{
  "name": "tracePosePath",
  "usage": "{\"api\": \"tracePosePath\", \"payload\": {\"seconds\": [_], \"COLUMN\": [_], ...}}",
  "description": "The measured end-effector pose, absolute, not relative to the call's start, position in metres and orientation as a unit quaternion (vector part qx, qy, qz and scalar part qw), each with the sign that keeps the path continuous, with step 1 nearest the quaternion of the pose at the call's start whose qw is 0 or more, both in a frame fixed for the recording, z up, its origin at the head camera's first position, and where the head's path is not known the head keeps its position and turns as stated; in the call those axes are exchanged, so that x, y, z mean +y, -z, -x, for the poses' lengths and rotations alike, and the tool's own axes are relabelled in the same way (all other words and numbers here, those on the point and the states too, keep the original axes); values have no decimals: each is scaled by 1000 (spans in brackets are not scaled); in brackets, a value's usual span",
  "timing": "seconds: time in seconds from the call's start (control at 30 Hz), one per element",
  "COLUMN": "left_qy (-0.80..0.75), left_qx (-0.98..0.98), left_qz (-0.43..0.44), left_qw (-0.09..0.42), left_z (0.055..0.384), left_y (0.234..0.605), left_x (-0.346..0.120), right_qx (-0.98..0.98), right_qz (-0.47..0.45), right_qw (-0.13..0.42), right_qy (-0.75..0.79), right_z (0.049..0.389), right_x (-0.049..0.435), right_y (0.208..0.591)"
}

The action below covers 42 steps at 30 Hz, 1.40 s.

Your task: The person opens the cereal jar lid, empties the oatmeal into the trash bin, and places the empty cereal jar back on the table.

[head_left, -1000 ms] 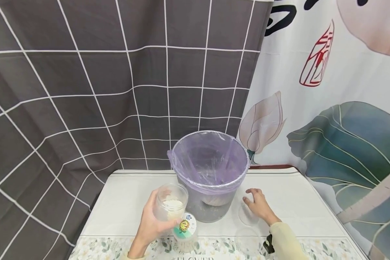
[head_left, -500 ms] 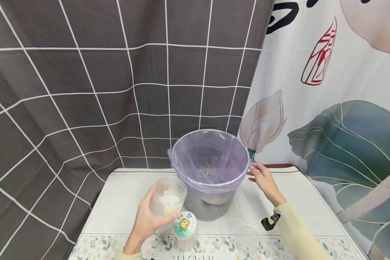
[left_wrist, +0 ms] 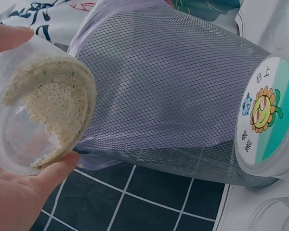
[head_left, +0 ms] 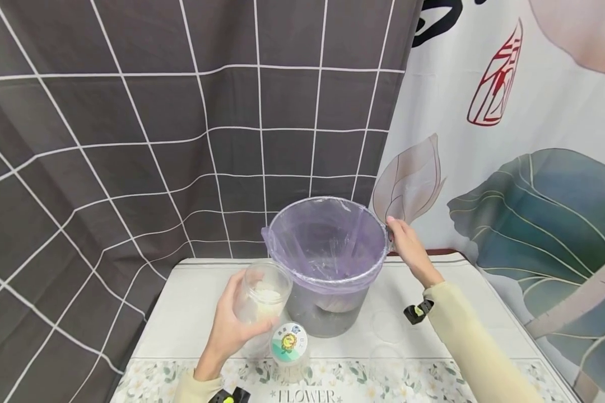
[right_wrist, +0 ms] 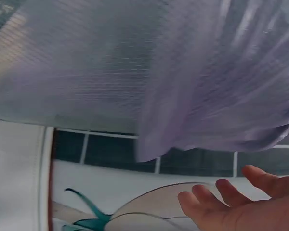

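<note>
My left hand grips a clear plastic jar holding pale, rice-like grains. In the left wrist view the jar is tilted and the grains lie to one side. Just right of it, on the table, stands a lidded jar with a white and green sunflower label. Behind both is a mesh waste bin lined with a purple plastic bag. My right hand is at the right side of the bin's rim. Its loosely bent fingers show beside the bag, holding nothing.
Two clear round lids lie on the table right of the bin. A white tablecloth with a floral strip covers the table. A dark grid curtain and a white printed curtain hang close behind.
My right hand has moved from above the clear lids up and away to the bin's right rim. My left hand keeps hold of the grain jar, raised slightly in view.
</note>
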<state>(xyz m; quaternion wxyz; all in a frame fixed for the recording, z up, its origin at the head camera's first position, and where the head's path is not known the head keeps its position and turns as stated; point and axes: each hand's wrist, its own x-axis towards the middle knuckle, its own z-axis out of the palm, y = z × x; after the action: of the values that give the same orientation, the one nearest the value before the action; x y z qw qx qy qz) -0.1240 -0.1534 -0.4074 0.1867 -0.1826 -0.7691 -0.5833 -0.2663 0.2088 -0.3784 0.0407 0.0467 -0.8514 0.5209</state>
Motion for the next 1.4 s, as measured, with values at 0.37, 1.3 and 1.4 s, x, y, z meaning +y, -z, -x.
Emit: {"api": "tracePosePath", "payload": {"seconds": [0.37,1.3,1.4], "left_qy": [559,478,473], "left_qx": [-785,-812,-811], "left_qz": [181,173,181], "left_qw": [195,286,293], "left_z": [131,116,121], "left_y": [398,345,348], "left_x": [-152,-138,-139], "right_qx": [-891,-956,-960], "right_qz": [-35,-75,-73], "right_qw": [76,58,50], "right_qy": [-445,-276,-267], "right_z": [284,288,289], "right_x": [186,166,165], "right_y": [346,359,360]}}
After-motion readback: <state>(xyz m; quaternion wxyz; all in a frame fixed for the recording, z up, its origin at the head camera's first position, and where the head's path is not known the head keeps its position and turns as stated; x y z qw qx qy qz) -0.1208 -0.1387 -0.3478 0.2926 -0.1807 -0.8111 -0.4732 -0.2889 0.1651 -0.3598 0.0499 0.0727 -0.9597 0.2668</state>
